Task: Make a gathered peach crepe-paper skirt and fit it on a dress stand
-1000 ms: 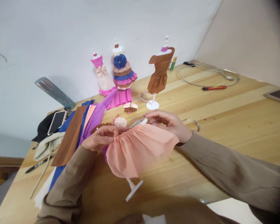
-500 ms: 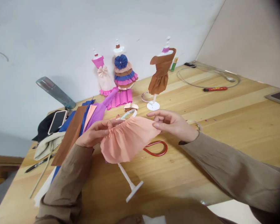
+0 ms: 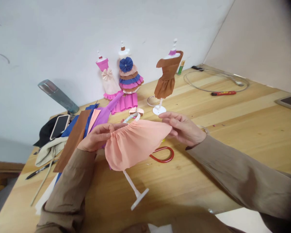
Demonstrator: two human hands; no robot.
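Observation:
A peach crepe-paper skirt piece [image 3: 133, 145], gathered along its upper left edge, spreads out between my two hands. My left hand [image 3: 97, 136] is closed on the gathered edge, with some fingers hidden behind the paper. At the opposite tip, my right hand [image 3: 184, 129] has its fingers bent around the free corner. From below the paper slants a white stand [image 3: 131, 183] with a round base [image 3: 139, 199], tilted off the table; whatever tops it is covered by the paper. Just behind the paper lies a roll of tape [image 3: 133, 117]. Red scissor handles [image 3: 168, 155] show at the right.
Dressed mini mannequins stand behind: pink [image 3: 103, 64], layered [image 3: 129, 76] and brown [image 3: 166, 77]. Coloured crepe sheets [image 3: 75, 139], a phone [image 3: 59, 126] and a pen [image 3: 40, 170] lie left, near a spray bottle [image 3: 59, 97]. A cable [image 3: 191, 84] and red cutter [image 3: 223, 93] lie right.
My right hand has shifted its fingers at the corner, the thumb lifting off the paper's front. The paper's right tip now reaches further right. My left hand stays nearly still.

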